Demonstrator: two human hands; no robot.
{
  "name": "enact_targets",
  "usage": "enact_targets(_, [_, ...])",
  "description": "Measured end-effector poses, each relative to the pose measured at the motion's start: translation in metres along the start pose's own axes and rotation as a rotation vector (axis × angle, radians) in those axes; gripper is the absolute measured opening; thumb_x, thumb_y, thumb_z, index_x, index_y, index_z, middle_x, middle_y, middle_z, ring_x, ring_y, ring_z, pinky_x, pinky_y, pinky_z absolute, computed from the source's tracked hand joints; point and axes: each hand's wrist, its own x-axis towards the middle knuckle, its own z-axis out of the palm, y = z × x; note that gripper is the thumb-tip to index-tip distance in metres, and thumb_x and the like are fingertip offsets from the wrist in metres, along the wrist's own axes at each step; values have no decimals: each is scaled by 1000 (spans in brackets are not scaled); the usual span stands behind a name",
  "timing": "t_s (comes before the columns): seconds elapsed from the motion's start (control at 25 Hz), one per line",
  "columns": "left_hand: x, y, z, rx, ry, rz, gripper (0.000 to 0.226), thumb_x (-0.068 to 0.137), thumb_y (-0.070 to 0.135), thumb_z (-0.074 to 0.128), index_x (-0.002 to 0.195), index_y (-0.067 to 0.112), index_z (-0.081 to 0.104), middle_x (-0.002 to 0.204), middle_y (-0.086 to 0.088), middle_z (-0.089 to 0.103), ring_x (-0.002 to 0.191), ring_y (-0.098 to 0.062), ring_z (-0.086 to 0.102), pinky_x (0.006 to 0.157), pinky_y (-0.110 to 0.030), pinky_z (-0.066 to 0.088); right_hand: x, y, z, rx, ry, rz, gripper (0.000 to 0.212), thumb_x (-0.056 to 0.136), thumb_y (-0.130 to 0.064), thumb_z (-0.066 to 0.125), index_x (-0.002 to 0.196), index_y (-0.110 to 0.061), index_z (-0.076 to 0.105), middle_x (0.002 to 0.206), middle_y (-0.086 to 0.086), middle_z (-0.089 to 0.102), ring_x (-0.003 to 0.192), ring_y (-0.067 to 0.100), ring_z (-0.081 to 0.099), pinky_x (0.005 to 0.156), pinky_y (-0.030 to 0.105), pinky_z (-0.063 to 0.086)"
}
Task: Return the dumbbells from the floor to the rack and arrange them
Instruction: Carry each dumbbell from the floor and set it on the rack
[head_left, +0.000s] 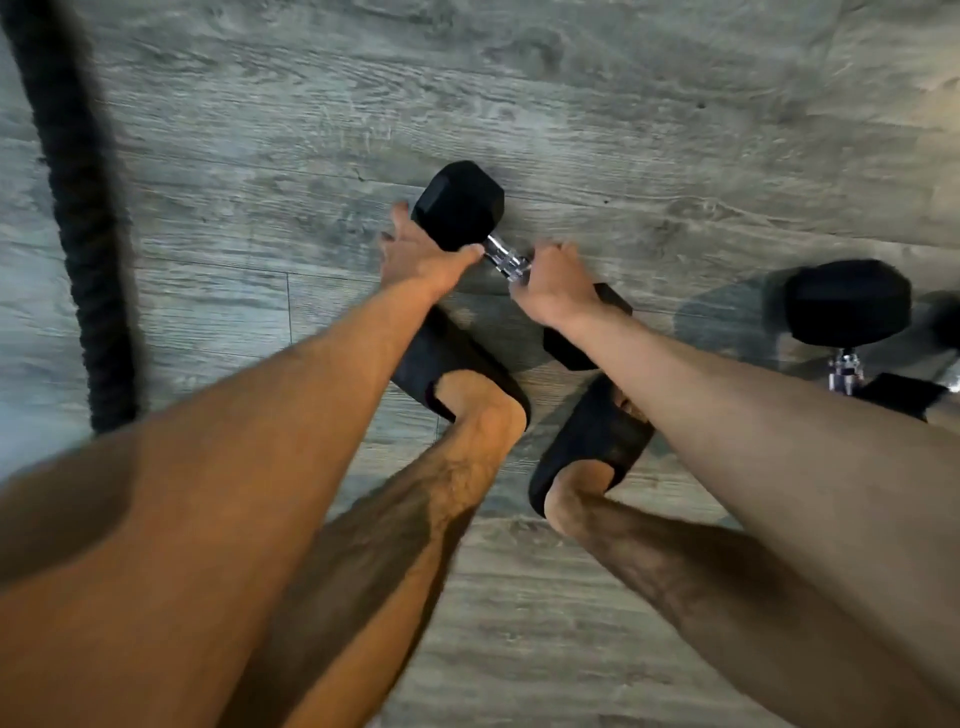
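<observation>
A black hex dumbbell (460, 202) with a chrome handle lies slanted on the grey wood floor (623, 130) just ahead of my feet. My left hand (415, 257) rests against its upper head, fingers spread along the head's left side and thumb by the handle end. My right hand (556, 280) curls over the lower part of the handle and hides it; the lower head (569, 348) shows beneath my wrist. A second black hex dumbbell (847, 304) lies on the floor at the right. The rack is out of view.
A thick black rope (78, 208) runs along the floor at the far left. My feet in black slippers (457, 364) stand right behind the dumbbell. Bare floor stretches ahead of the dumbbell.
</observation>
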Motion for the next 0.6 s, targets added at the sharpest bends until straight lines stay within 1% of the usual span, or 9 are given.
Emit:
enact_targets(0.08, [24, -3, 11, 41, -18, 61, 103, 68, 47, 82, 148, 20, 23, 147, -15, 40, 137, -31, 40, 112, -41, 38, 19, 7, 8, -9, -23, 25, 48, 87, -31, 68, 126, -9, 53, 128, 16, 52, 117, 30, 53, 88, 32, 44])
enact_targets(0.16, [37, -3, 19, 17, 10, 89, 101, 65, 47, 84, 145, 21, 28, 143, -11, 44, 133, -29, 45, 109, -38, 41, 28, 11, 12, -67, -98, 3, 41, 89, -35, 66, 120, -9, 57, 115, 12, 62, 108, 30, 60, 75, 29, 41])
enact_targets(0.2, [41, -4, 21, -12, 36, 104, 96, 65, 44, 85, 142, 21, 32, 140, -10, 47, 130, -27, 48, 107, -35, 42, 30, 12, 14, -68, -121, -12, 37, 91, -34, 64, 118, -9, 58, 109, 11, 63, 105, 30, 61, 73, 28, 39])
enact_targets(0.28, [40, -8, 23, -45, 79, 139, 85, 66, 38, 87, 134, 19, 39, 134, -10, 51, 124, -24, 51, 100, -30, 42, 29, 16, 17, -65, -135, -36, 31, 95, -29, 60, 118, -10, 58, 99, 6, 59, 103, 28, 62, 72, 27, 37])
enact_targets(0.36, [34, -12, 20, -66, 113, 184, 81, 63, 38, 88, 127, 18, 43, 128, -10, 54, 119, -23, 53, 98, -28, 43, 23, 14, 14, -101, -118, -73, 30, 96, -26, 58, 121, -10, 57, 100, 6, 59, 102, 28, 62, 71, 29, 38])
enact_targets(0.44, [19, -19, 12, -98, 133, 189, 81, 60, 39, 89, 124, 18, 43, 126, -11, 54, 117, -24, 55, 101, -34, 47, 7, 9, 10, -132, -123, -83, 34, 96, -27, 58, 124, -9, 55, 112, 11, 63, 104, 30, 62, 74, 32, 44])
enact_targets(0.48, [7, -24, 5, -112, 136, 180, 81, 60, 40, 89, 123, 18, 42, 126, -12, 53, 115, -24, 54, 101, -37, 49, -6, 4, 7, -150, -140, -91, 35, 95, -27, 59, 126, -10, 53, 115, 12, 63, 104, 31, 63, 77, 34, 47])
enact_targets(0.52, [-7, -28, -3, -125, 137, 168, 80, 60, 40, 89, 122, 18, 42, 126, -12, 53, 114, -24, 55, 99, -39, 50, -20, -1, 3, -165, -157, -97, 36, 95, -27, 59, 126, -11, 52, 114, 12, 64, 103, 31, 63, 77, 35, 48])
enact_targets(0.6, [-42, -32, -25, -166, 141, 130, 81, 57, 42, 89, 118, 20, 42, 123, -10, 55, 111, -24, 57, 95, -41, 53, -59, -14, -15, -197, -182, -112, 32, 94, -26, 59, 123, -13, 53, 110, 11, 65, 98, 31, 64, 72, 34, 47])
